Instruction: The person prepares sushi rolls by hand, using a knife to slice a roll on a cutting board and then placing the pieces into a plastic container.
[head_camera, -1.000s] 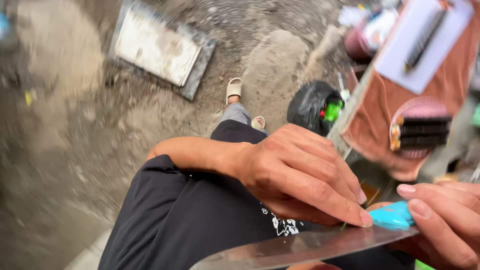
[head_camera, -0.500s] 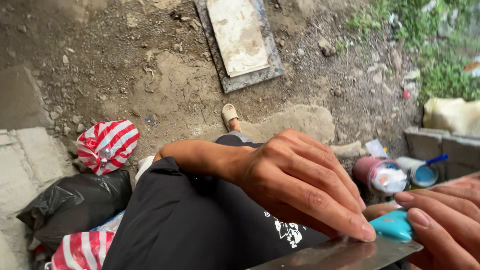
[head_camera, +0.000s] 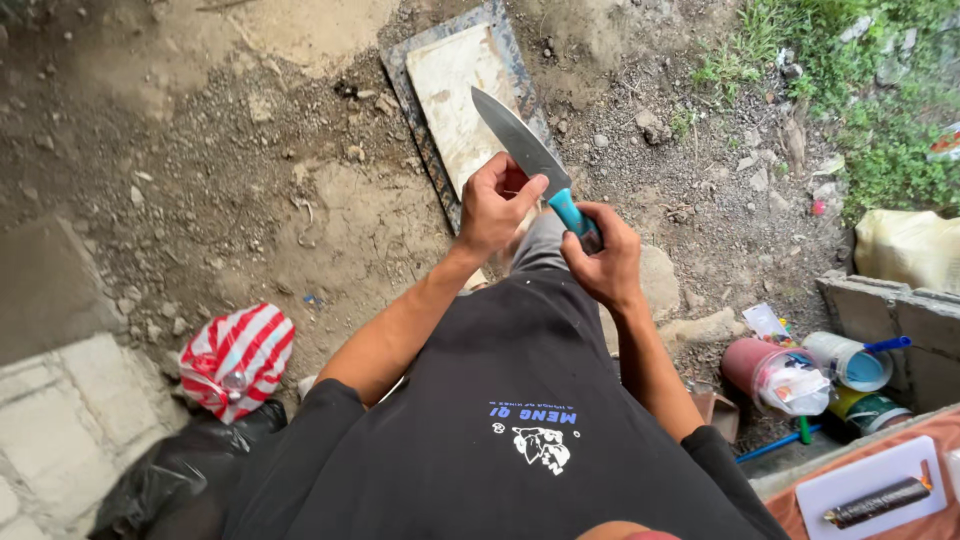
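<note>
I hold a large kitchen knife (head_camera: 520, 145) with a grey steel blade and a light-blue handle, its tip pointing up and away from me. My right hand (head_camera: 600, 255) is shut around the blue handle. My left hand (head_camera: 497, 205) pinches the base of the blade next to the handle, thumb on the flat of the steel. Both arms stretch out in front of my black shirt (head_camera: 520, 430), over dirt ground.
A flat rectangular slab (head_camera: 455, 85) lies on the dirt beyond the knife. A red-and-white striped bag (head_camera: 238, 360) and a black bag (head_camera: 165, 480) sit at the left. Plastic cups and tubs (head_camera: 800, 370) stand at the right by a concrete block (head_camera: 905, 320).
Both hands have moved away from my body and now hold the knife out at arm's length, blade tip up. The view has tilted, showing more ground.
</note>
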